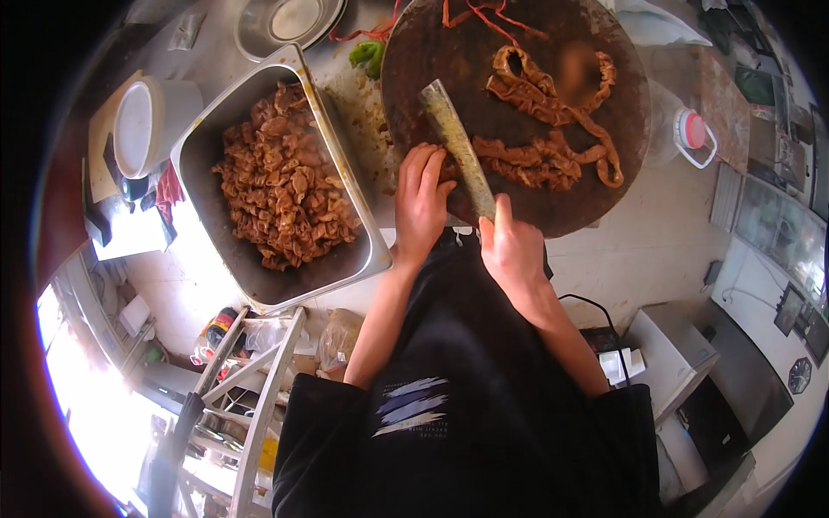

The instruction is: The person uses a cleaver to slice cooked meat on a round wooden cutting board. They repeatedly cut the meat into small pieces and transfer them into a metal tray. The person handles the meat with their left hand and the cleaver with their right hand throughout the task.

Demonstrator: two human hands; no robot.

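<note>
My right hand (508, 246) grips a long-bladed knife (458, 138) smeared with residue, held over a round dark chopping board (432, 52). My left hand (421, 203) is closed on brown meat at the board's left edge, beside the blade, its fingers curled and partly hiding what it holds. Long, wrinkled strips of glossy brown cooked meat (535, 155) lie to the right of the blade, with another looped piece (527, 82) farther back. Left of my hands, a deep rectangular steel tray (367, 242) holds a heap of cut brown pieces (285, 181).
A steel bowl (311, 22), green pepper (367, 59) and red ties (484, 17) lie at the back. A white lidded tub (142, 125) stands left, a plastic jug (669, 138) right. A metal rack (259, 388) is at lower left, a white box-like appliance (656, 345) at lower right.
</note>
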